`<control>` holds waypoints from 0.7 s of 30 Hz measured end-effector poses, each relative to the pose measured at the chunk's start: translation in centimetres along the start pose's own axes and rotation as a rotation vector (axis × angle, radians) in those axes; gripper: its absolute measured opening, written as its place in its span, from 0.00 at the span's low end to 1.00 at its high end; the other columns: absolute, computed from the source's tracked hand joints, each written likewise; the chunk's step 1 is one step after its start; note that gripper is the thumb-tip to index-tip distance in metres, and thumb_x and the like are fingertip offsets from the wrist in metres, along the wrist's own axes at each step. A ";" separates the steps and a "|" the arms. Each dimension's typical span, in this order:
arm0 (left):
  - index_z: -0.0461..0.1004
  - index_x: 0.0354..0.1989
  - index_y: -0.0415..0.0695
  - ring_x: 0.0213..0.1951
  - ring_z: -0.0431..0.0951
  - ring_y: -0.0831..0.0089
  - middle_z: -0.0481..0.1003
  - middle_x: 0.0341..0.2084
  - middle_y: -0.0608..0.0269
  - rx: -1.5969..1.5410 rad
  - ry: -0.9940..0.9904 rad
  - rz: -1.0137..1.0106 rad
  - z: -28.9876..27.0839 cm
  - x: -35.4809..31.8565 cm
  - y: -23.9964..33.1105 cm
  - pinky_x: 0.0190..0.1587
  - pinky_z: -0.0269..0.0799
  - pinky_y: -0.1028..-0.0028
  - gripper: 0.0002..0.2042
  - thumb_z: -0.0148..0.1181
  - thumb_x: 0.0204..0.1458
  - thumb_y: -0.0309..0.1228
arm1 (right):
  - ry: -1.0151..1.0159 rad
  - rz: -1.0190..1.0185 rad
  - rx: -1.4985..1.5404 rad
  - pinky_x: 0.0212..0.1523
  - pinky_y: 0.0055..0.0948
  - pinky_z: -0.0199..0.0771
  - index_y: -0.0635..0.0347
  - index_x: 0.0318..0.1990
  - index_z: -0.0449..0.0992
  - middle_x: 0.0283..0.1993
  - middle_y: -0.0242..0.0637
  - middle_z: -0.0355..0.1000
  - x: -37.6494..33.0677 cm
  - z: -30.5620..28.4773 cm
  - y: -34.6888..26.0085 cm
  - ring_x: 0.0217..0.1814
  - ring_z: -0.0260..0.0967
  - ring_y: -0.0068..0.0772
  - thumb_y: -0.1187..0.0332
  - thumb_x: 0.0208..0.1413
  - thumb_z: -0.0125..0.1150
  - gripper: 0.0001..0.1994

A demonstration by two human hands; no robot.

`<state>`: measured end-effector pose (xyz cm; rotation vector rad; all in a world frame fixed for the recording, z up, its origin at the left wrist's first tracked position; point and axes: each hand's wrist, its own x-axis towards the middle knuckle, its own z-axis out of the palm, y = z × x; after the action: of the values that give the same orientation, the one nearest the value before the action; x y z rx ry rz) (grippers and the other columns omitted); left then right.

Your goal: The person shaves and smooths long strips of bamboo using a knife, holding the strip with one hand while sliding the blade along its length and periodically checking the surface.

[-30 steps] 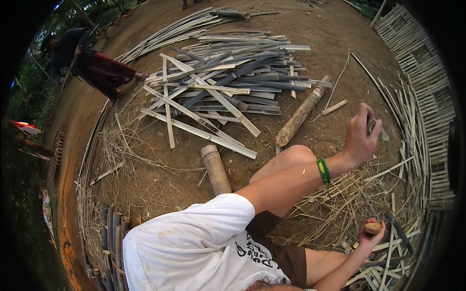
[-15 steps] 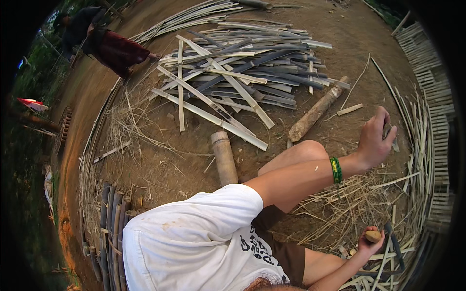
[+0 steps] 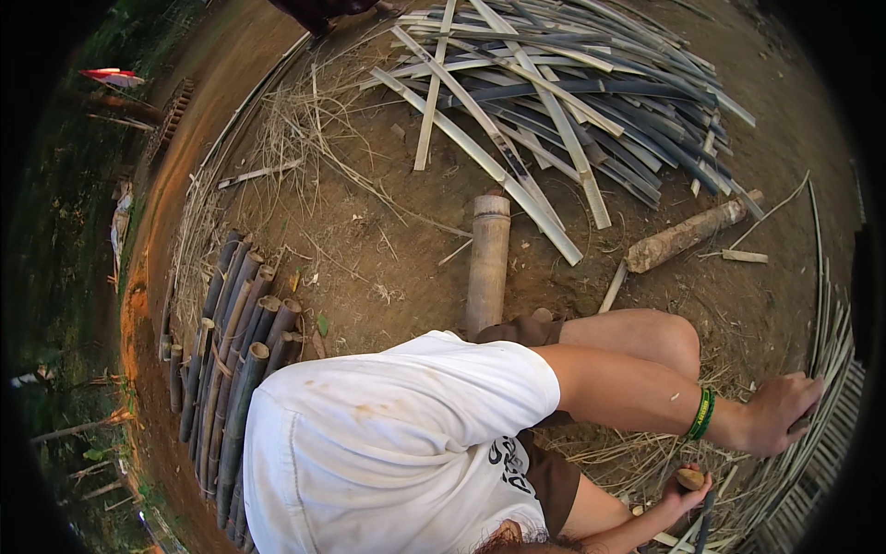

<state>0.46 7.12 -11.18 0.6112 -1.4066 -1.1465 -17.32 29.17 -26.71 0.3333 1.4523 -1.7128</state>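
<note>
My left hand (image 3: 773, 415), with a green and yellow wristband (image 3: 702, 414) on its wrist, is reached out at the right beside long thin bamboo strips (image 3: 835, 346). Its fingers are closed, and a small part of something shows between them, too little to name. Lower down, my right hand (image 3: 681, 499) is wrapped round a wooden handle (image 3: 689, 478), whose rounded end points up. Whatever the handle belongs to is hidden. Dry shavings (image 3: 600, 450) lie on the ground below my left forearm.
A large pile of split bamboo slats (image 3: 591, 102) spreads across the far ground. Nearer lie a thick bamboo piece (image 3: 489, 263) and a rough log (image 3: 692, 233). Bundled bamboo poles (image 3: 231, 360) stand at the left. Another person's dark red garment (image 3: 323, 9) shows at the top edge.
My view has shifted, so the pile sits higher and farther right. My left hand is lower and nearer the right edge, fingers still closed. The other person has mostly left the view.
</note>
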 end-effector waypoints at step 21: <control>0.63 0.34 0.35 0.40 0.72 0.48 0.70 0.33 0.42 -0.010 0.034 -0.026 -1.3 0.4 1.1 0.43 0.69 0.56 0.17 0.67 0.41 0.26 | -0.083 0.046 -0.286 0.39 0.33 0.74 0.58 0.44 0.69 0.36 0.37 0.70 0.7 6.0 6.1 0.37 0.70 0.34 0.57 0.57 0.60 0.16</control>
<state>1.90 6.82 -10.17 0.6403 -1.3663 -1.1576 -11.47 23.65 -29.59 0.1380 1.5895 -1.4401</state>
